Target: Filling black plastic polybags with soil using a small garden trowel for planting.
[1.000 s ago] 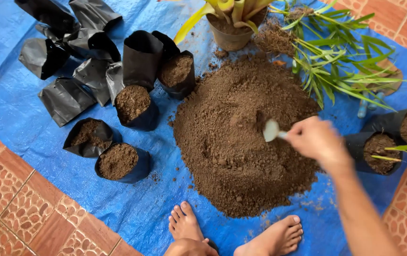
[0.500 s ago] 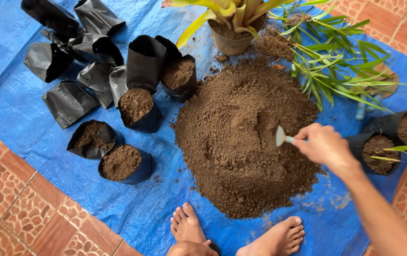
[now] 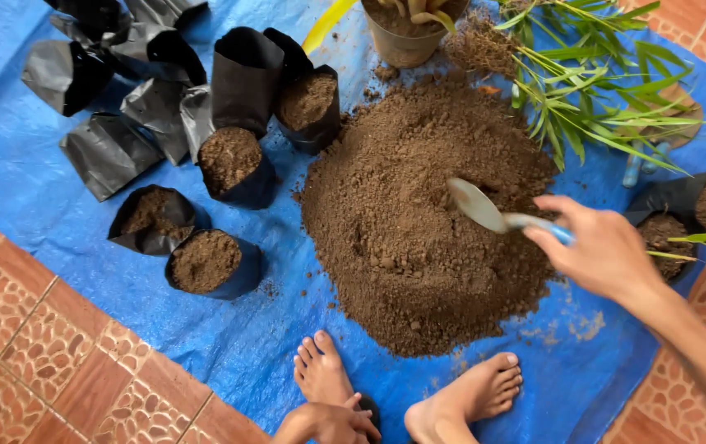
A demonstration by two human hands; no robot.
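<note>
My right hand (image 3: 601, 249) holds a small trowel (image 3: 484, 208) with a pale metal blade and a blue handle, its tip in the right side of a big heap of brown soil (image 3: 418, 205) on a blue tarp (image 3: 81, 222). My left hand (image 3: 332, 422) rests low by my bare feet (image 3: 402, 390) at the bottom edge, fingers curled over my left foot. Black plastic grow bags filled with soil (image 3: 209, 263) stand left of the heap.
Several empty black bags (image 3: 106, 152) lie at the upper left. A potted plant (image 3: 406, 37) and loose green seedlings (image 3: 608, 90) sit behind the heap. Two planted bags (image 3: 682, 218) stand at the right. Patterned red floor tiles (image 3: 48, 362) surround the tarp.
My right hand drew back to the right and lowered the trowel, so the blade now lies flatter and longer in view, pointing into the soil. The camera shifted slightly.
</note>
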